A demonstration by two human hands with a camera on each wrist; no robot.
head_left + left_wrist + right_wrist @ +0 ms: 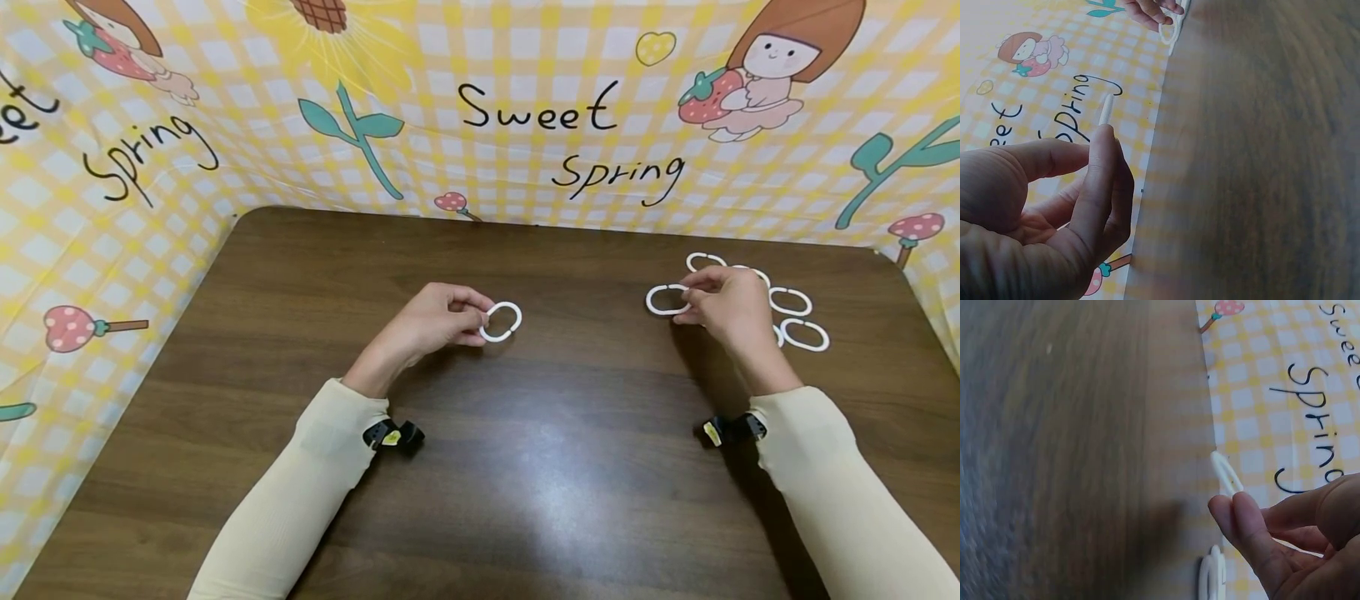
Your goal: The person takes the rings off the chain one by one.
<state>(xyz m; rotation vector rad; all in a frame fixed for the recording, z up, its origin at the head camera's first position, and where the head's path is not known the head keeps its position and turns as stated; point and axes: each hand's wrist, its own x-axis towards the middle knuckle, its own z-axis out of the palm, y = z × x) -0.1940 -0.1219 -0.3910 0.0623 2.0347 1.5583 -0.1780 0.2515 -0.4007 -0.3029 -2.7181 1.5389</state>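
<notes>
Between thumb and fingers, my left hand [438, 321] pinches a white oval ring [518, 315] with a small gap in its rim. In the left wrist view that ring [1107, 109] shows edge-on above the fingertips. My right hand [731, 312] pinches another white oval ring [654, 300] by its right end, over the right part of the table. The right wrist view shows this ring [1225, 472] tilted, its end hidden by the fingertips. The two held rings are well apart.
Several more white rings lie around and partly behind the right hand, among them one ring [810, 302] and another [827, 337]. The brown wooden table [570, 500] meets a yellow checked cloth [517, 158] at its back and sides. Black wrist cameras sit at both cuffs.
</notes>
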